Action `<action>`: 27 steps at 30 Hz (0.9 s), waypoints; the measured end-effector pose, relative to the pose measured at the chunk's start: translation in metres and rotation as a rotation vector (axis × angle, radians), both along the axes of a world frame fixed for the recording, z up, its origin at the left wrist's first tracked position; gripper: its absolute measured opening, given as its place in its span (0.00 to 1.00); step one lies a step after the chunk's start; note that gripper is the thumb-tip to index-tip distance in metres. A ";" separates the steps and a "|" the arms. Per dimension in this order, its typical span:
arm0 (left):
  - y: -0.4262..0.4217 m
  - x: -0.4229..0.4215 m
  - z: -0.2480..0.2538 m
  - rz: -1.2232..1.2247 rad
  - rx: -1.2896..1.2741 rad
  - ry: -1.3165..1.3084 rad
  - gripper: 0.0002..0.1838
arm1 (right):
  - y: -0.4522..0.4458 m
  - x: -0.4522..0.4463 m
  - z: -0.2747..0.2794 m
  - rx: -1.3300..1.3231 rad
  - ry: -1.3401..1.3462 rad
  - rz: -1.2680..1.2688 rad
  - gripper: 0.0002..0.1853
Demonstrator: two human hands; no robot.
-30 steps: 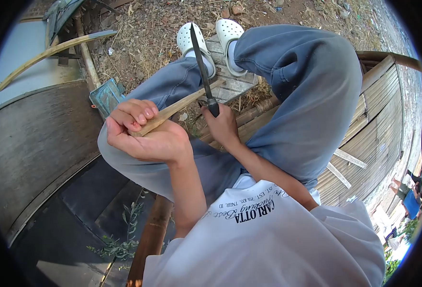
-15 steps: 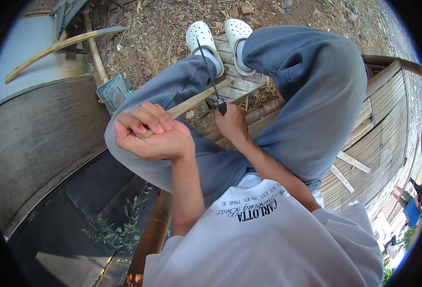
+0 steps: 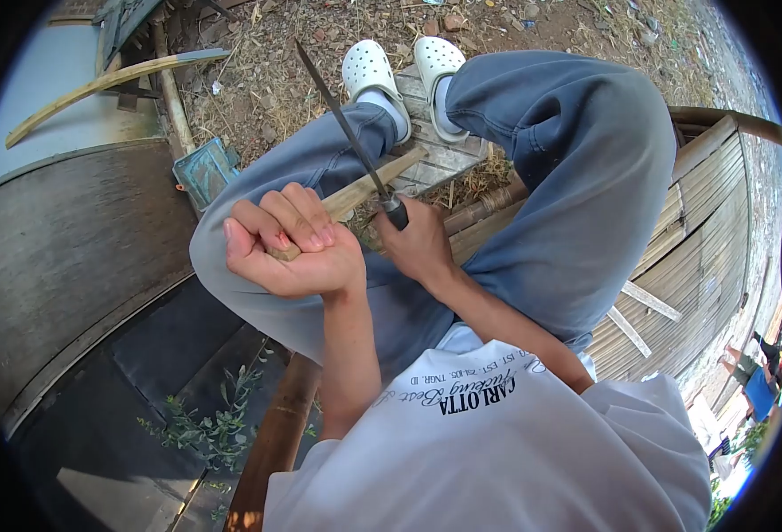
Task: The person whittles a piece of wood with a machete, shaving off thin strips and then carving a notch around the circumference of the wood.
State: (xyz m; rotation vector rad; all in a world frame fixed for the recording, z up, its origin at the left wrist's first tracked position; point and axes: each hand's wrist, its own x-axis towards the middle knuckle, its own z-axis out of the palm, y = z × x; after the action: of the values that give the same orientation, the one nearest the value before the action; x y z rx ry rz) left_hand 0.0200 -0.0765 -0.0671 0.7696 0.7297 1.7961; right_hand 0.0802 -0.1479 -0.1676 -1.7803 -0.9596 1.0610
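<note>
My left hand (image 3: 295, 241), palm up with fingers curled, grips the near end of a pale wooden stick (image 3: 351, 197). A small red mark shows on one finger. The stick slants away to the upper right, above the gap between my legs. My right hand (image 3: 416, 239) is wrapped round the dark handle of a long knife (image 3: 348, 133). Its narrow blade points up and to the left, crossing the stick just beyond the handle. Whether the edge touches the wood I cannot tell.
White clogs (image 3: 369, 71) rest on a grey slatted board (image 3: 444, 168). On the left are a blue-green container (image 3: 207, 173), a curved wooden strip (image 3: 112, 82) and a leafy plant (image 3: 218, 426). Bamboo slats (image 3: 706, 222) lie to the right. A person (image 3: 757, 390) appears at the far right.
The knife has swung left and shows more of its blade side. My right hand has moved slightly left and down. My left hand has barely shifted, still holding the stick.
</note>
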 end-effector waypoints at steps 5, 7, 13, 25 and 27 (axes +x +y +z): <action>0.006 -0.013 0.000 0.028 -0.034 -0.028 0.21 | 0.007 -0.001 -0.003 -0.019 -0.009 0.049 0.10; 0.007 -0.011 0.001 0.036 -0.050 -0.065 0.21 | 0.001 -0.003 0.010 0.000 -0.015 0.050 0.10; 0.002 0.002 -0.001 0.034 0.003 0.016 0.21 | -0.002 0.009 -0.015 -0.141 -0.048 0.012 0.11; -0.005 0.009 -0.004 -0.073 0.040 0.013 0.22 | -0.005 0.007 0.002 -0.052 0.015 -0.059 0.11; -0.004 0.004 -0.005 -0.268 0.089 -0.037 0.23 | -0.006 0.011 -0.012 -0.127 0.005 -0.040 0.11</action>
State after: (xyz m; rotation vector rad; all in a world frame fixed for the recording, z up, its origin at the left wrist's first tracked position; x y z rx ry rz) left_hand 0.0239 -0.0810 -0.0717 0.8486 0.4988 1.6033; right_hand 0.0914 -0.1539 -0.1797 -1.8908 -0.8665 1.1216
